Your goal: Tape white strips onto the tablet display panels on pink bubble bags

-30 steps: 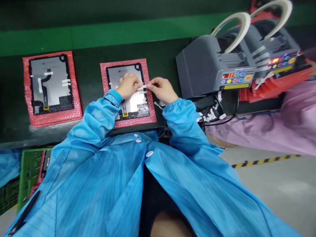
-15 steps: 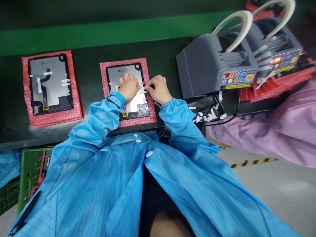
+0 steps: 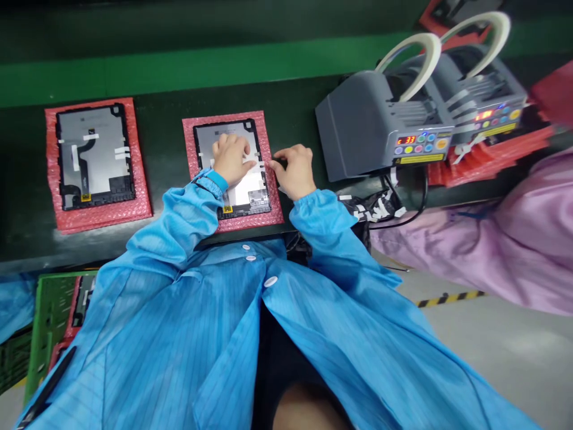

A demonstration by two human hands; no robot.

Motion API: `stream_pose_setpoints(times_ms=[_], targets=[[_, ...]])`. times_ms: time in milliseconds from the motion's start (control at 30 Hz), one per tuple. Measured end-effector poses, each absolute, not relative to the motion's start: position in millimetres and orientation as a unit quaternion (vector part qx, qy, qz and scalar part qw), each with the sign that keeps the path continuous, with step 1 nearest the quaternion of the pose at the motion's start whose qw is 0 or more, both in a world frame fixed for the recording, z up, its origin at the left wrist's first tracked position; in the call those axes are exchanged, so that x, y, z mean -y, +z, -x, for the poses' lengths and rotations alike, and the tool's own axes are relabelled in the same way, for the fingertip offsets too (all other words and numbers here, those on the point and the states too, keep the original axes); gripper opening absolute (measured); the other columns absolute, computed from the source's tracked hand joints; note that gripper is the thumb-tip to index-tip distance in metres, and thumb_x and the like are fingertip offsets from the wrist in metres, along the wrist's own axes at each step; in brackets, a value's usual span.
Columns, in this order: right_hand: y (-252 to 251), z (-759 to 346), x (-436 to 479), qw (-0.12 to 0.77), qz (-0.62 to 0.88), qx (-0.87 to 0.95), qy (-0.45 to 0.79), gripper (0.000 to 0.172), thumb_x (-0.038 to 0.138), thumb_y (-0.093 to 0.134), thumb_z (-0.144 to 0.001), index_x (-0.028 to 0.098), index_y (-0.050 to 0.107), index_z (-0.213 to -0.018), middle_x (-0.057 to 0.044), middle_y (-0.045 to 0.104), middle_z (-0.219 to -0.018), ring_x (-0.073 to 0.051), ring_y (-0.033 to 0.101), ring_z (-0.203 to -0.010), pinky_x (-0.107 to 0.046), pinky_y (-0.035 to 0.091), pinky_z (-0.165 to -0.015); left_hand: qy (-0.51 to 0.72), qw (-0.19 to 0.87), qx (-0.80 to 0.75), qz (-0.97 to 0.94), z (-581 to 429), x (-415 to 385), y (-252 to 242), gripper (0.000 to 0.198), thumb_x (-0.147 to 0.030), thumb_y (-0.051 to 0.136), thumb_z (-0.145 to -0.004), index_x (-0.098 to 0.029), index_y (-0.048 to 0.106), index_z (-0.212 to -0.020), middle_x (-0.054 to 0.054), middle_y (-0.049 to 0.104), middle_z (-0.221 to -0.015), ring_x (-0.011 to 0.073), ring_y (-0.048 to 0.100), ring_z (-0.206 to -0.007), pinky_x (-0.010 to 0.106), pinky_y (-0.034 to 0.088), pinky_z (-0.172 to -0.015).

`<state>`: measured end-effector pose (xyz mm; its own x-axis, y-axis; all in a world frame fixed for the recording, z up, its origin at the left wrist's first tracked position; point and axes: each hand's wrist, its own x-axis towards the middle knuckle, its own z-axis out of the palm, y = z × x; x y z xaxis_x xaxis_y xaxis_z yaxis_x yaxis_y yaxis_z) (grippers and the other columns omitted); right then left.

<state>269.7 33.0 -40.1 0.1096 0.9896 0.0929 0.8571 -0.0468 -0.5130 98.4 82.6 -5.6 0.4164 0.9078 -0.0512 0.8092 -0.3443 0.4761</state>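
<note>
A grey panel in a black frame (image 3: 226,134) lies on a red bubble-wrap mat (image 3: 190,149) straight in front of me. My left hand (image 3: 230,158) rests on the panel, fingers curled and pressing a white tape strip (image 3: 256,162) onto it. My right hand (image 3: 293,170) sits at the panel's right edge on the mat, fingers bent down against the frame, with nothing visible in them. Both arms wear blue sleeves.
A second panel (image 3: 94,156) with tape strips lies on another red mat to the left. Two grey tape dispensers (image 3: 385,119) with white rolls stand at the right. A co-worker's pink sleeve (image 3: 492,239) reaches in from the right. A green crate (image 3: 49,316) sits below the bench.
The tape strip stretched between both hands has come down onto the panel. My right hand let go of it and dropped to the panel's right edge.
</note>
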Motion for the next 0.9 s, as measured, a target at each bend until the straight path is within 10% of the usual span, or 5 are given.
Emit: stream_pose_setpoints(times_ms=[167,400,667,900], targets=[[-34,-246,-2,0.143,0.692,0.7,0.105,0.045,0.021,0.036,-0.095,0.022,0.059,-0.134,-0.016,0.054,-0.13,-0.033,0.047,-0.116,-0.053,0.043,-0.098,0.096,0.213,-0.508,-0.829,-102,-80,-6,0.021,-0.037,0.071,-0.084,-0.019,0.065,-0.092,0.014,0.059,-0.122,0.0395,0.043,-0.127,0.054,0.031,-0.106],[-33,-260,-8,0.127,0.674,0.721,0.101,0.046,0.011,0.036,-0.09,0.014,0.062,-0.127,-0.019,0.06,-0.126,-0.032,0.053,-0.114,-0.05,0.045,-0.097,0.104,0.158,-0.568,-0.801,-64,-70,14,0.021,-0.033,0.065,-0.086,-0.019,0.067,-0.102,0.016,0.058,-0.129,0.0405,0.044,-0.13,0.054,0.037,-0.106],[-35,-255,-45,0.208,0.77,0.588,0.138,0.007,0.021,0.057,-0.081,0.019,0.062,-0.076,-0.016,0.068,-0.095,-0.031,0.062,-0.093,-0.049,0.049,-0.09,-0.023,0.162,-0.712,-0.683,-15,-48,24,0.041,-0.025,0.046,-0.094,0.0,0.062,-0.122,0.031,0.061,-0.127,0.0416,0.057,-0.123,0.049,0.048,-0.099],[-28,-243,-46,0.433,0.667,0.47,0.383,0.034,0.051,0.064,-0.076,0.024,0.044,-0.072,0.001,0.053,-0.061,-0.016,0.053,-0.06,-0.037,0.052,-0.066,0.051,0.174,-0.7,-0.691,-15,-49,11,0.034,-0.019,0.037,-0.094,-0.009,0.06,-0.117,0.024,0.066,-0.121,0.0352,0.063,-0.117,0.043,0.047,-0.098]])
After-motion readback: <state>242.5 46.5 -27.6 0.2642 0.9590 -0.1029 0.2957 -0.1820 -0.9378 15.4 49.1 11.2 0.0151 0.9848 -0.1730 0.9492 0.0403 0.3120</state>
